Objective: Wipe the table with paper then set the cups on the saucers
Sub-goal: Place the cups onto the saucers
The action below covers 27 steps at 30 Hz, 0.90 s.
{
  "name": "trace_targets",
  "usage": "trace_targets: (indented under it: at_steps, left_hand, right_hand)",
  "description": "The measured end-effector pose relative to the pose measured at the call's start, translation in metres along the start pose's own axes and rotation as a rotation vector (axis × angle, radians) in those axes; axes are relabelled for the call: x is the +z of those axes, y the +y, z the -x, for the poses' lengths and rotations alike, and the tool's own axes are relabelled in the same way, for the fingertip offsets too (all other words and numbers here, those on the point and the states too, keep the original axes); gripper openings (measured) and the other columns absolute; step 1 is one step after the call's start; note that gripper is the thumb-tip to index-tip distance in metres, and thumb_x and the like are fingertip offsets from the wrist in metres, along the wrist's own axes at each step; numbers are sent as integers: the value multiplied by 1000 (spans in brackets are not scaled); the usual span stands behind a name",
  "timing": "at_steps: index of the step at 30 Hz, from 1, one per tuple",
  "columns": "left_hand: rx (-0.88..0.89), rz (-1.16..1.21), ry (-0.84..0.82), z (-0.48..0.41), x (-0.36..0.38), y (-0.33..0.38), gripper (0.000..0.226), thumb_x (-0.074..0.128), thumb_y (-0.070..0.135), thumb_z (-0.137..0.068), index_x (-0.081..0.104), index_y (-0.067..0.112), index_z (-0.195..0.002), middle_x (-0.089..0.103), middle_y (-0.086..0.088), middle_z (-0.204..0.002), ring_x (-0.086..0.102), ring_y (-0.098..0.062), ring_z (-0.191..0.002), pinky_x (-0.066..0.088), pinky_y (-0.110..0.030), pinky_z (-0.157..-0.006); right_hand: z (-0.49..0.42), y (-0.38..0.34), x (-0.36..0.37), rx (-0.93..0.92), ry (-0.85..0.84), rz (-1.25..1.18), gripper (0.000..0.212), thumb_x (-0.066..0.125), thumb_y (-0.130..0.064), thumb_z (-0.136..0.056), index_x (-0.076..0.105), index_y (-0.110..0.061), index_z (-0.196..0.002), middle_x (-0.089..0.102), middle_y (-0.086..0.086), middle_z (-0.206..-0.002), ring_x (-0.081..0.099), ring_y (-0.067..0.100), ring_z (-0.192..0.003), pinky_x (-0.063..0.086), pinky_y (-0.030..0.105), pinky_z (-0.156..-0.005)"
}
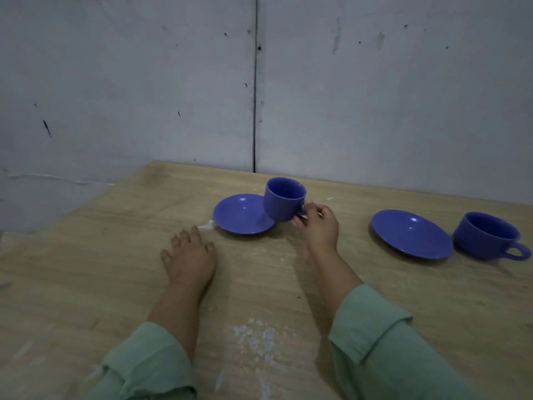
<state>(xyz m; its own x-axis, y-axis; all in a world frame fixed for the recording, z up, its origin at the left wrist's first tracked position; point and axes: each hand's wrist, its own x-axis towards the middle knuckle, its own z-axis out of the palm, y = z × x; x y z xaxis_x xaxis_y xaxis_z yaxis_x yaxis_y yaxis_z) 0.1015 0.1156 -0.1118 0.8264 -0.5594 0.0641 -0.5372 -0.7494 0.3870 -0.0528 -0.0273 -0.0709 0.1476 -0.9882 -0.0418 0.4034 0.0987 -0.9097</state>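
My right hand (318, 226) grips a blue cup (284, 201) by its handle, holding it tilted just above the right rim of the left blue saucer (240, 215). My left hand (190, 252) lies flat on the wooden table (86, 255), fingers spread, just left of that saucer. A bit of pale paper or film (208, 225) shows at its fingertips, touching the saucer's edge. A second blue saucer (412, 233) lies to the right with nothing on it. Beside it, on the table, stands a second blue cup (490, 235), its handle pointing right.
A grey wall (259, 82) rises right behind the table's far edge. The table's left edge runs diagonally at the left. White flecks and smears (256, 339) mark the wood between my forearms near the front.
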Motion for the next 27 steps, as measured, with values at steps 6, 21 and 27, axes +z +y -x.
trace_targets:
  at_steps: [6, 21, 27]
  left_hand:
    - [20, -89, -65, -2, -3, -11, 59, 23, 41, -97, 13, 15, -150, 7, -9, -160, 4, -29, -147, 6, -53, -115]
    - [29, -95, -48, -2, -2, -6, 59, 23, 40, -97, 16, 12, -149, 8, -12, -159, 3, -32, -147, 5, -55, -115]
    - [30, -85, -50, 0, -3, -6, 59, 23, 41, -97, 16, 12, -149, 8, -12, -159, 3, -32, -147, 5, -55, -116]
  right_hand:
    - [0, 15, 41, 22, -77, 39, 20, 57, -15, -92, 51, -12, -72, 58, 3, -74, 58, 10, -71, 53, 17, -59]
    - [-11, 32, 66, 127, -128, 212, 21, 52, -17, -94, 50, -12, -74, 55, 0, -82, 54, 9, -78, 53, 25, -77]
    - [-12, 34, 62, 105, -115, 287, 21, 50, -19, -95, 49, -13, -75, 54, -2, -83, 54, 9, -77, 54, 27, -81]
